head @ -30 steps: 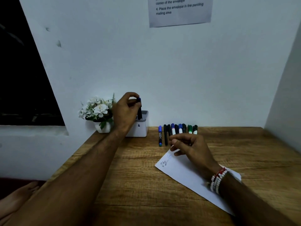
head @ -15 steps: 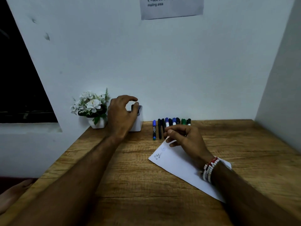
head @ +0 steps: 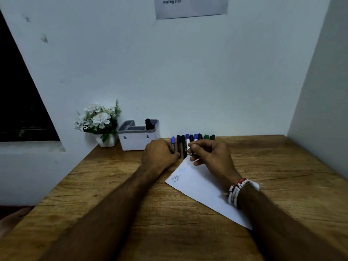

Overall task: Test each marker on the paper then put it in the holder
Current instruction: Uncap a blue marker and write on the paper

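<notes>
A white holder (head: 138,142) with a grey rim stands at the back left of the wooden table, with two dark markers (head: 149,124) upright in its right compartment. Several capped markers (head: 180,146) lie side by side in a row along the wall. My left hand (head: 160,154) rests knuckles up at the row's left end. Its fingertips touch the lower end of the blue-capped marker (head: 172,140), and the grip is hidden. My right hand (head: 211,155) is curled on the top corner of the white paper (head: 199,185), which bears small scribbles, with its thumb by a white-bodied marker (head: 187,142).
A small pot of white flowers (head: 99,123) stands left of the holder. Walls close the table (head: 113,185) at the back and right, and the left edge drops off. A printed sheet (head: 191,6) hangs on the back wall.
My left hand dropped a dark marker into the holder, let go, and moved right and down to the left end of the marker row. My right hand stayed on the paper.
</notes>
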